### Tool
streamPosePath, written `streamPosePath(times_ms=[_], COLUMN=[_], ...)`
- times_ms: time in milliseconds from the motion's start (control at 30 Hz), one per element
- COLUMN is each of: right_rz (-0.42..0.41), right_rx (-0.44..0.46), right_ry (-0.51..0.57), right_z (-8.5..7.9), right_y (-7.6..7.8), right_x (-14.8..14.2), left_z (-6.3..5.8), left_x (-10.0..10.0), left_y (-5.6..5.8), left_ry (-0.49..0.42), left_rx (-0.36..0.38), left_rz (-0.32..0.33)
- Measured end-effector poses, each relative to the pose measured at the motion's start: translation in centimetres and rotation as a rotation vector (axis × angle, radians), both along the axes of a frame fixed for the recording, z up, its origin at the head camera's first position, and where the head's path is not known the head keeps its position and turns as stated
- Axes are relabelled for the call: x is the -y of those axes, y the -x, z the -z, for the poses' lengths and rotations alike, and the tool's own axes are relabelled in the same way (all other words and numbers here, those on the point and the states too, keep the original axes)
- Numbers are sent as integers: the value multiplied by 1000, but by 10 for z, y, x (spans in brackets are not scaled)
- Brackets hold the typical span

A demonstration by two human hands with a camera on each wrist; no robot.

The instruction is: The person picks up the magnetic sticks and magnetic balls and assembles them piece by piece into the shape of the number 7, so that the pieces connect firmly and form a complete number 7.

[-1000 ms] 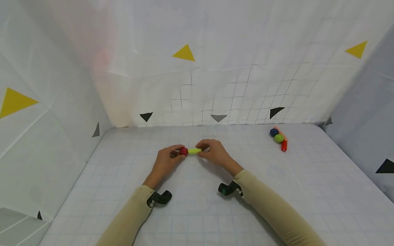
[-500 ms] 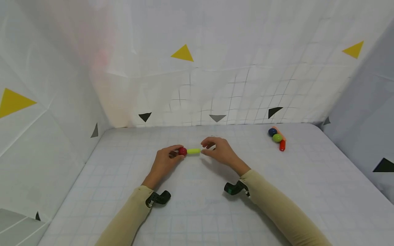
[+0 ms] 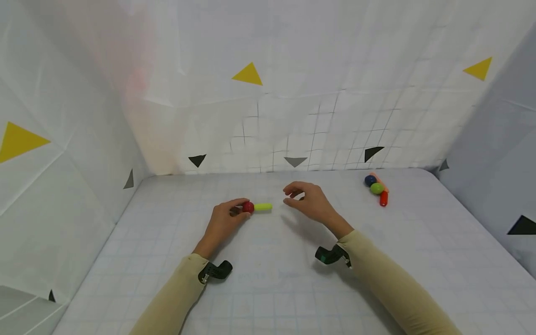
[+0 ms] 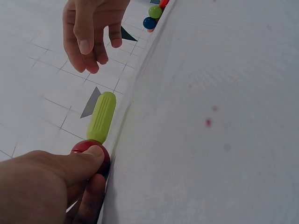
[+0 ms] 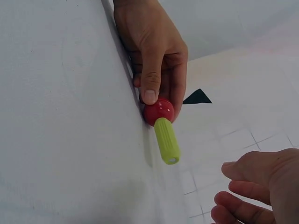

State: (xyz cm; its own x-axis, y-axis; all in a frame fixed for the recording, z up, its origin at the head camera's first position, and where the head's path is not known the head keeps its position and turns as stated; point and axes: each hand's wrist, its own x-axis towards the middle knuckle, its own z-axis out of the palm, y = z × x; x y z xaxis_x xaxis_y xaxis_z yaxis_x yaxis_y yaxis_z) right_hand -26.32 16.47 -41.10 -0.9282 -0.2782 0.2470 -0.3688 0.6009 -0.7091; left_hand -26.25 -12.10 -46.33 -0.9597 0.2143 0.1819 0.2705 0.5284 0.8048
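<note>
While the left hand (image 3: 223, 222) pinches the red ball (image 3: 249, 207), a slackened hold could tip the lime stick (image 3: 263, 207) touching it — the right hand (image 3: 311, 202), relaxed, empty, hangs apart.

gridded table (image 3: 268, 284); red ball (image 3: 248, 207); far right: blue ball (image 3: 370, 180), green ball (image 3: 376, 188), orange stick (image 3: 380, 181), red stick (image 3: 383, 199)

I can't see the whole red ball (image 3: 248, 207): the left grip (image 3: 223, 221) covers part of it, and whether the lime rod (image 3: 263, 207) sits inside or merely against it, I can't tell. Toward the far right corner of the worktop (image 3: 268, 316), a blue ball (image 3: 370, 181) and a green ball (image 3: 376, 188) partly hide a pale orange stick (image 3: 379, 179). My head view crops both sleeves (image 3: 398, 279); the right wrist view cuts off the right grip (image 3: 314, 202).
</note>
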Motion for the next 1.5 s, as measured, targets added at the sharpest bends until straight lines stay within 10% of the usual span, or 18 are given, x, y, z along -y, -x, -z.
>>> streamPosePath(times_ms=[1500], right_rz=[171], right_rx=[-42], right_ry=[-47], right_z=[-16], right_y=[17], right_x=[-85], left_z=[-3], left_x=[0], left_y=[1], left_ry=[8], left_rx=[-9], left_rz=[3])
